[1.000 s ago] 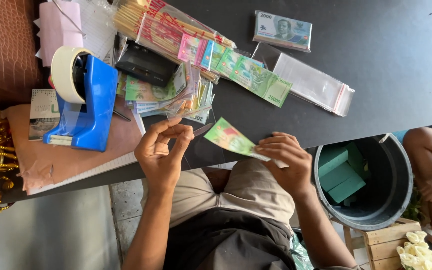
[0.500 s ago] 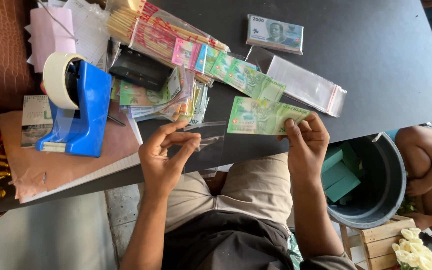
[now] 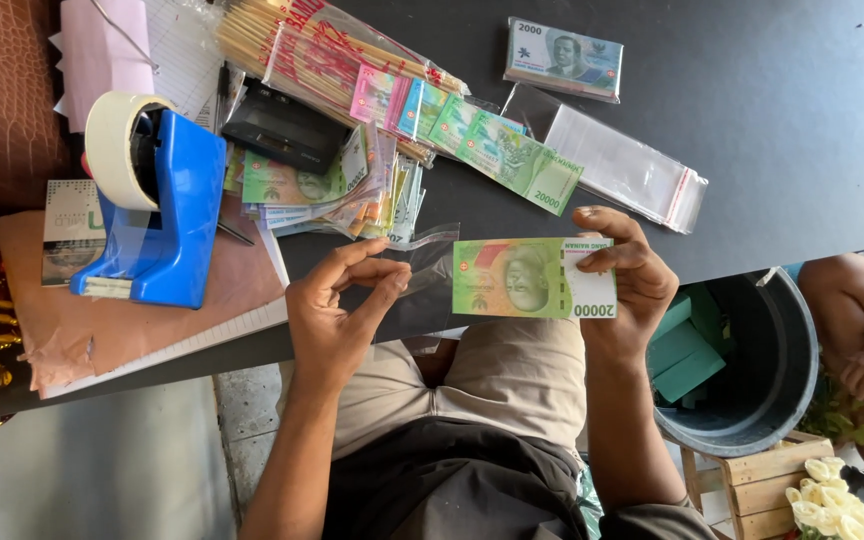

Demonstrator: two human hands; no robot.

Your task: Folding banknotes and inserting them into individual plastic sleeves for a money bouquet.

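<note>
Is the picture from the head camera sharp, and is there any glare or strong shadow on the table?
Head view: even daylight, mostly sharp; the green banknote in the right hand is crisp. The clear sleeve at the left hand shows faint sheen. The dark table shows no harsh shadows. Edges bend slightly.

Person's wearing a dark shirt and khaki-beige shorts, forearms bare with no sleeves showing; left hand (image 3: pixel 337 310) and right hand (image 3: pixel 632 285) are wearing no gloves.
</note>
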